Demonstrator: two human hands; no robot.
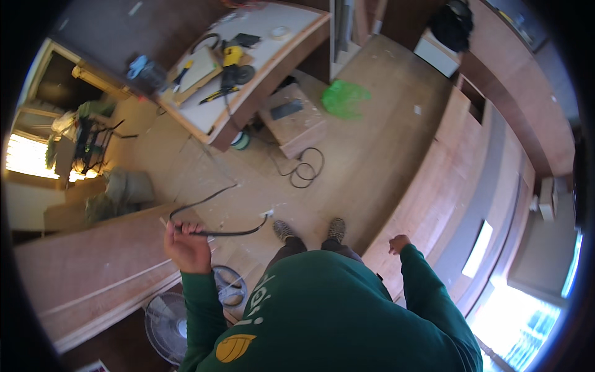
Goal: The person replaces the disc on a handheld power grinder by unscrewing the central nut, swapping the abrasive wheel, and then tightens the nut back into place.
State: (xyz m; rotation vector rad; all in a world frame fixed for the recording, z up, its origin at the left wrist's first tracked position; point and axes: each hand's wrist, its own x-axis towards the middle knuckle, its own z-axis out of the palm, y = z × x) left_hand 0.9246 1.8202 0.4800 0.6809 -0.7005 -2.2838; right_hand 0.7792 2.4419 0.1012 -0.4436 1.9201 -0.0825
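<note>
Far out to the left of the left hand, a bright doorway opens onto a cluttered area. Just below and left of that hand lies a long reddish-brown plywood panel, and beneath the green-sleeved forearm stands a round wire-guarded floor fan. The left hand is clenched around a thin black power cable; the cable loops up and away above the fist, then runs rightward from it to a small white plug end hanging near the person's grey shoes.

Well above the left hand stands a pale-topped wooden workbench carrying a yellow-and-black angle grinder, a yellow-handled hand tool and a roll of tape. Beside the bench's foot sit a low plywood box and a coil of black cord on the dusty floor, with a crumpled green plastic bag farther off.

The right hand holds nothing: its fingers are loosely curled and rest at the edge of a long, tall reddish-brown wooden cabinet that stretches away above and right of it.
</note>
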